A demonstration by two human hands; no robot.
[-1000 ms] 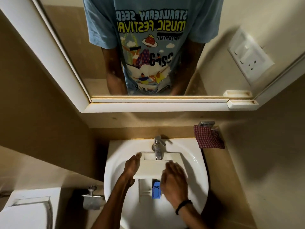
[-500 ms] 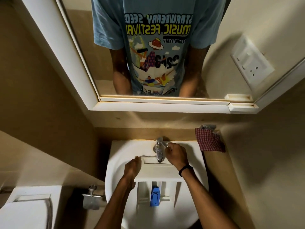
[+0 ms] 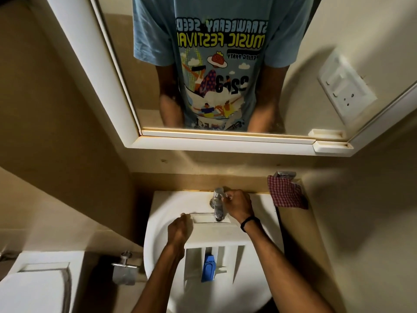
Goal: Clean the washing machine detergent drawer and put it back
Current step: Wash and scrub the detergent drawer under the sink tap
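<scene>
The drawer (image 3: 214, 236) lies in the sink (image 3: 159, 213), blue insert (image 3: 208, 267) nearest, front panel under the tap (image 3: 217, 205). Left hand (image 3: 179, 231) grips the drawer's left edge. Right hand (image 3: 239, 205) pinches the tap lever. Risk: a fully opened tap would strike the flat panel, spraying water over the rim; once wet, the one-handed hold may slip.

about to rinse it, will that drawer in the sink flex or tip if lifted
Probably stiff: the drawer looks like moulded white plastic. Likely light, being open compartments. It could tip, since the left hand holds only one edge while the right hand is on the tap.
</scene>
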